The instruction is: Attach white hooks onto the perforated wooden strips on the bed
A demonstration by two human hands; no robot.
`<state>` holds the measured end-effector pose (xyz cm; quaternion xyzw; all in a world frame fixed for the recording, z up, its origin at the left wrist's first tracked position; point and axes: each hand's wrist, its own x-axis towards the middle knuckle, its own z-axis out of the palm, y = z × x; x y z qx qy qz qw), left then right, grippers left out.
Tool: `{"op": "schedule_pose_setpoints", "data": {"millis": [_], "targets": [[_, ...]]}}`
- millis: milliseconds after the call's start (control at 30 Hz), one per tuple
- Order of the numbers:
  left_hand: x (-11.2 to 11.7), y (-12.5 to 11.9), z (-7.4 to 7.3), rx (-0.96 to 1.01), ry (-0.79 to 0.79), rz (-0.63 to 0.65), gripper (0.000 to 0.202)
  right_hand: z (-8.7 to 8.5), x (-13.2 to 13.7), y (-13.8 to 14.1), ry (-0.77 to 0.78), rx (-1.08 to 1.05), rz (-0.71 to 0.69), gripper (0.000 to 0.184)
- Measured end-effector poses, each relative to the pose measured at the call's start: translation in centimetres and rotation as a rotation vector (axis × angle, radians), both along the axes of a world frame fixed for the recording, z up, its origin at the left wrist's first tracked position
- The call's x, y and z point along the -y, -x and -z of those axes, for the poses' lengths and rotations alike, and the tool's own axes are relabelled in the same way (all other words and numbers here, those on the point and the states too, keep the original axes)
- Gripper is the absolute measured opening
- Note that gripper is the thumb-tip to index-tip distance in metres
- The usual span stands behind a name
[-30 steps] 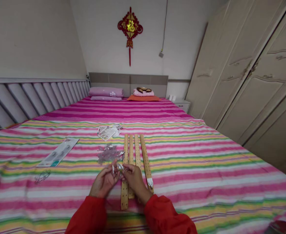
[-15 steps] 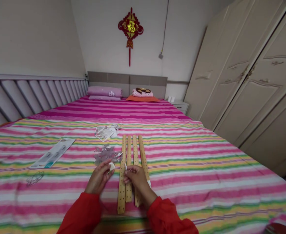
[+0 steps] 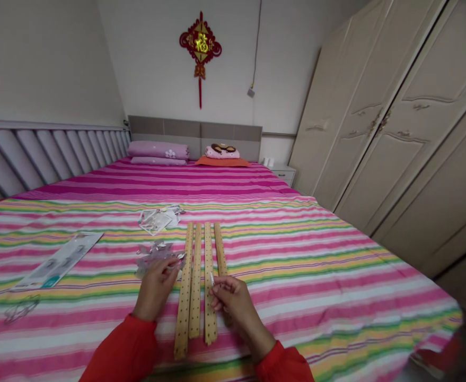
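Note:
Several wooden strips (image 3: 196, 281) with rows of small holes lie side by side on the striped bedspread. My right hand (image 3: 233, 300) is above the strips on the right, its thumb and fingers pinching a small white piece (image 3: 212, 278) that sticks up from the fingertips. My left hand (image 3: 156, 288) is just left of the strips, at the near edge of a pile of crumpled clear-grey plastic bits (image 3: 153, 254). Its thumb and forefinger are drawn together; what they hold, if anything, I cannot make out. The right hand partly covers the rightmost strip (image 3: 220, 246).
Torn white packaging (image 3: 161, 217) lies beyond the plastic pile. To the left are a flat printed package (image 3: 60, 262) and a loose thin wire-like coil (image 3: 22, 309). Folded bedding (image 3: 159, 151) rests by the headboard; a slatted rail (image 3: 58, 156) borders the left, a wardrobe (image 3: 360, 132) the right.
My left hand has moved toward the plastic pile, and the white piece it held no longer shows clearly in its fingers. My right hand keeps its white piece. The view has turned slightly right.

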<state>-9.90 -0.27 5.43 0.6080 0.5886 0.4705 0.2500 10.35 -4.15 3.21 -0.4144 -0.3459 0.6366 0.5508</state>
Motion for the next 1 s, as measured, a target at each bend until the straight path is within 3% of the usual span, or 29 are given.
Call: {"op": "schedule_pose_setpoints", "data": {"millis": [133,233,333,400,600,800,1000], "targets": [[3.4,-3.5,-1.8,0.312,0.32,0.219,0.051,-0.2,0.8,-1.0,-0.186,0.239,0.014,0.026],[5.2,-5.6,-2.0,0.437,0.399,0.238,0.052,-1.0,1.8,-1.8,-0.409,0.475,0.013,0.019],[5.9,-6.7,-1.2,0.526,0.43,0.211,0.049,-1.7,2.5,-2.6,-0.567,0.643,0.012,0.023],[6.1,-7.1,-0.4,0.589,0.445,0.208,0.045,-1.7,2.7,-3.0,-0.544,0.621,0.008,0.022],[7.0,-8.8,1.3,0.738,0.515,0.184,0.044,-0.8,2.2,-3.3,-0.225,0.277,-0.02,0.023],[7.1,-10.0,1.8,0.65,0.518,0.212,0.049,-0.6,1.2,-4.0,-0.186,0.209,0.045,0.023],[5.1,-9.3,1.3,0.585,0.395,0.15,0.055,-0.1,1.6,-4.6,-0.219,0.303,0.035,0.011]]}}
